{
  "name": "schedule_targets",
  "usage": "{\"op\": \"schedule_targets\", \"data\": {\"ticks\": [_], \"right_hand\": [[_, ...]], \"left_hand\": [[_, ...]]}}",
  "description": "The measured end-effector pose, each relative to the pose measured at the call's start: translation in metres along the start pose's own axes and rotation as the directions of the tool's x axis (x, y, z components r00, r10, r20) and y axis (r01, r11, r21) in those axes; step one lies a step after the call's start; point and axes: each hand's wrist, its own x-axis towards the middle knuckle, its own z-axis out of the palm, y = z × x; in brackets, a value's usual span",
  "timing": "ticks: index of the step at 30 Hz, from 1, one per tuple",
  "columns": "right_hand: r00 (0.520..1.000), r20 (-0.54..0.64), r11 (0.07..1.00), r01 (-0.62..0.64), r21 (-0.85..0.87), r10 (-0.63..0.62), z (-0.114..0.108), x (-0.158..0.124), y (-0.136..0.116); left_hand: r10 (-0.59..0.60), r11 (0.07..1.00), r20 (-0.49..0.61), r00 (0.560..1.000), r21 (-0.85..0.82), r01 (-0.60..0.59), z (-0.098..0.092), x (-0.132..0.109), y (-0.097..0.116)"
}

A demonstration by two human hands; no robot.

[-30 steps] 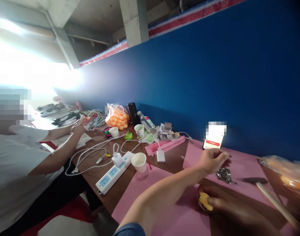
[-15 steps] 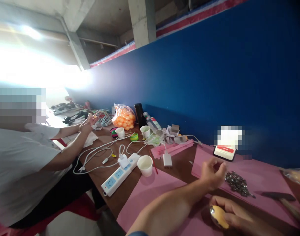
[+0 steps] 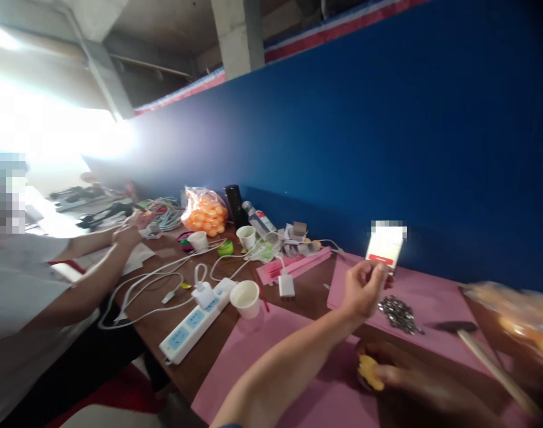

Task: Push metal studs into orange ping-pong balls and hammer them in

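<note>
My left hand (image 3: 364,288) is raised over the pink sheet with thumb and fingers closed in a pinch. Its fingertips overlap the lower edge of a lit phone (image 3: 385,246); whether they hold it or something small cannot be made out. Just below lies a pile of small shiny metal pieces (image 3: 400,315). My right hand (image 3: 398,371), blurred, grips a small yellow rounded piece (image 3: 369,371) low over the near pink sheet (image 3: 258,362). A hammer (image 3: 494,362) rests to the right of the pile.
On the left, a co-worker (image 3: 31,279) sits with both hands over the table. Between us lie a power strip (image 3: 182,339), cables, a paper cup (image 3: 245,297) and a charger (image 3: 286,285). Farther back is a bag of orange balls (image 3: 204,214). Another bag (image 3: 521,321) lies far right.
The view has swung right, shifting the scene leftward. My left hand has risen from beside the metal pile to the phone's lower edge. My right hand still holds the yellow piece, now turned.
</note>
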Motion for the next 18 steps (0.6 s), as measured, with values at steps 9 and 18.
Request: {"op": "schedule_targets", "data": {"ticks": [9,18], "right_hand": [[0.999,-0.013,0.988,-0.037,0.152,0.039,-0.001,-0.007,-0.008],[0.998,-0.029,0.97,-0.041,0.241,0.049,0.002,-0.008,-0.005]], "left_hand": [[-0.014,0.957,-0.054,0.998,0.288,0.029,-0.018,0.0,-0.039],[0.012,0.901,0.051,0.999,0.433,-0.033,-0.025,-0.009,-0.045]]}}
